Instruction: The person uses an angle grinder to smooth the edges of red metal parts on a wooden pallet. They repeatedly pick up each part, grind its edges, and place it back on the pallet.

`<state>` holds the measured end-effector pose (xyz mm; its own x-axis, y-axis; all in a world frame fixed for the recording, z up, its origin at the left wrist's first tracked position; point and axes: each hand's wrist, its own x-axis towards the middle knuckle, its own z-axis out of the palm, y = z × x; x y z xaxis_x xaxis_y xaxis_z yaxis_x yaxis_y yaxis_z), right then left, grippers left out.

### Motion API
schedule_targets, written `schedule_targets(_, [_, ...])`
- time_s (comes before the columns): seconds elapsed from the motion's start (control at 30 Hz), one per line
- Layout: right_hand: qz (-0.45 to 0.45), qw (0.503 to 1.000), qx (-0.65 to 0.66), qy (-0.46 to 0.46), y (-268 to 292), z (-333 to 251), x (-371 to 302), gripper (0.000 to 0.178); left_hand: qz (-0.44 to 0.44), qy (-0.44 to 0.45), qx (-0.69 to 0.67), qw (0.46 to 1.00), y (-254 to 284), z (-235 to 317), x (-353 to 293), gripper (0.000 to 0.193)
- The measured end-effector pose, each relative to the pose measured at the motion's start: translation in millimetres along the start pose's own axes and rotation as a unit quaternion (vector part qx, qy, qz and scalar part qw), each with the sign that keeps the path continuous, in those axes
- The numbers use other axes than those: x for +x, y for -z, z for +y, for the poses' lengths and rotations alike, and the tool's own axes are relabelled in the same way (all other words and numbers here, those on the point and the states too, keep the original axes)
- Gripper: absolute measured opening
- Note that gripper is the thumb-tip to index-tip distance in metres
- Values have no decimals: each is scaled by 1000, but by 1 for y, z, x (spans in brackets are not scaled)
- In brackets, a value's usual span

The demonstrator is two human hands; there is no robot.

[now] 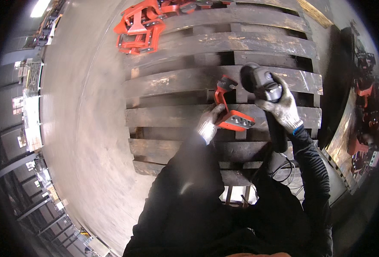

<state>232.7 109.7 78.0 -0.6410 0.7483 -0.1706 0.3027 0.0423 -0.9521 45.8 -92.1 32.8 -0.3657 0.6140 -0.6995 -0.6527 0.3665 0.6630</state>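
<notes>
In a white work glove, my left hand (209, 119) grips a red metal bracket (237, 120) over the pallet slats. The bracket has a row of several round holes in its near plate, and a narrow arm rises to a dark-tipped far end. My right hand (284, 106), gloved too, is wrapped round the head of a dark angle grinder (276, 130). The grinder's round disc end (250, 77) points away to the upper left, close to the bracket's far end but apart from it. Its body hangs down toward me.
Beneath both hands lies a worn wooden pallet (155, 116) with gaps between its slats. Red metal parts (140, 30) are piled on its far left corner. A cable (289, 169) loops near my legs. More red parts (357, 145) sit on a wooden surface at the right.
</notes>
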Motion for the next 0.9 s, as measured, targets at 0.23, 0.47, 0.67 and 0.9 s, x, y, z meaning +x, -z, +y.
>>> schedule_targets(0.23, [-38,998,-40,-28,-13,-17,16,97,-17,16,-66,998,-21,10,-6,26])
schedule_targets(0.47, [-31,998,-31,-54,-4,5,9,94,-35,55,-39,997,-11,16,7,27])
schedule_targets(0.67, [-27,994,-58,-86,4,16,-4,88,-80,-51,-27,995,21,-9,22,40])
schedule_targets(0.9, [3,991,-131,27,-17,-16,-14,87,-152,-165,292,930,13,-1,23,26])
